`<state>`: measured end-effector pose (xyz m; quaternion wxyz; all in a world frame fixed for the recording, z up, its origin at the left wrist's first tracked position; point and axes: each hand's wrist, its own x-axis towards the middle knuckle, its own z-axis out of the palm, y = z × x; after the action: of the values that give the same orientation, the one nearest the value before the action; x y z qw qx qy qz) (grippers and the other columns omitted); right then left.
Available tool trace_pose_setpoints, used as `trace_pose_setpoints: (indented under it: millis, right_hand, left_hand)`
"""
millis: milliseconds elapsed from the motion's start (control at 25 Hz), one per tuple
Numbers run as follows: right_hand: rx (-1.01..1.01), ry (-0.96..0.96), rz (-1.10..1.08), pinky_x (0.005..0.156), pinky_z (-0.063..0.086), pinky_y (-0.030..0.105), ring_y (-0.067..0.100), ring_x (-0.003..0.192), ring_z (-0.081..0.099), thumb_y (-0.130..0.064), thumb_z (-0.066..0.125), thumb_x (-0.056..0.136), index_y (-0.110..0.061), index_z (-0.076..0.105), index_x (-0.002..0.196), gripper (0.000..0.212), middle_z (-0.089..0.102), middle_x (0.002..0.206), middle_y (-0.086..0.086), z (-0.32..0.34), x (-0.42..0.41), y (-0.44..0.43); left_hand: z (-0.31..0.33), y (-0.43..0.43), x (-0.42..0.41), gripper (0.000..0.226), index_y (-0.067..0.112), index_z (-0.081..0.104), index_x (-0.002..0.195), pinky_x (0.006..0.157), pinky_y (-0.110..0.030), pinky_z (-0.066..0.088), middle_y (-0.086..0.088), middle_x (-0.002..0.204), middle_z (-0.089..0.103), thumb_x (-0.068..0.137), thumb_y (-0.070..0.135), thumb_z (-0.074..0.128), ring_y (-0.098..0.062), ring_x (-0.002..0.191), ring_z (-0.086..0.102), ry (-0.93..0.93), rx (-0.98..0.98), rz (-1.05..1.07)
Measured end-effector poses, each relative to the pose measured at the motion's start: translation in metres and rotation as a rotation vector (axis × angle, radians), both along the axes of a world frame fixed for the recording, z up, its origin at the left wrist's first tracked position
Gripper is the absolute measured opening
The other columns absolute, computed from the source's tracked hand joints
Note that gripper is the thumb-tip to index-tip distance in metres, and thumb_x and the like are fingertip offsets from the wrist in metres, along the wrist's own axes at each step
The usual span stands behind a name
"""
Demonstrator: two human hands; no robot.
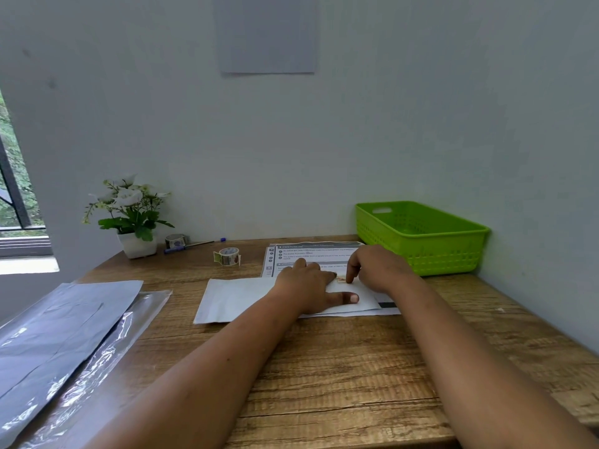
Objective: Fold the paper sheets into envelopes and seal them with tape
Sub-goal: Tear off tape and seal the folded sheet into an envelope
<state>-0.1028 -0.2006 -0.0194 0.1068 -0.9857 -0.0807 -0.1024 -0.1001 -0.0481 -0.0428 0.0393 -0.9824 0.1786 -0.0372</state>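
Wood-grain brown tabletop (324, 367), both bare forearms reaching forward over it. Near left edge: a stack of pale grey paper sheets (64, 319) on top of a crinkled clear plastic sleeve (107, 338), long axis running diagonally away from the person.

Mid-table: a folded white paper envelope (240, 298) lies flat, long axis left-right, parallel to the table's front edge. Left hand (308, 286) is spread flat, palm down on the envelope, thumb stretched out to the right, pressing it, not gripping anything. Right hand (379, 270) is loosely curled, index fingertip pressing down on a small patterned tape piece (341, 279) on the envelope's upper edge, just beside the left fingertips. A printed instruction sheet (311, 251) sits under and behind the envelope.

Farther back: a patterned tape roll (227, 256) standing on edge left of the sheet, a second tape roll (175, 240) and a blue pen (194, 245) near the wall, a white pot of white artificial flowers (129, 215) at back left. Back right corner: a lime-green perforated plastic basket (421, 238).

Pale grey wall (421, 108) with a grey sheet (267, 34) stuck up on it; window (16, 189) at far left showing greenery.
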Motion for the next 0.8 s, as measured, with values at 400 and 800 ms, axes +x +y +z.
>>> trace_pose_setpoints:
  millis: [400, 800]
  right_hand:
    - [0.024, 0.112, 0.109, 0.085, 0.050, 0.032, 0.015, 0.101, 0.059, -0.002, 0.039, 0.088, -0.035, 0.066, 0.110, 0.047, 0.063, 0.111, -0.005, 0.001, -0.001, 0.002]
    - [0.047, 0.112, 0.134, 0.084, 0.049, 0.031, 0.014, 0.106, 0.057, 0.005, 0.039, 0.084, -0.030, 0.074, 0.093, 0.049, 0.063, 0.106, -0.009, 0.010, -0.009, 0.002]
  left_hand:
    - [-0.004, 0.010, 0.012, 0.084, 0.041, 0.030, 0.143, 0.109, -0.050, 0.025, -0.004, 0.149, 0.035, 0.072, 0.086, 0.031, -0.032, 0.134, 0.027, 0.075, -0.077, -0.010]
    - [-0.002, 0.011, 0.009, 0.084, 0.040, 0.031, 0.144, 0.109, -0.047, 0.024, -0.003, 0.151, 0.032, 0.072, 0.084, 0.036, -0.033, 0.134, 0.026, 0.084, -0.102, 0.006]
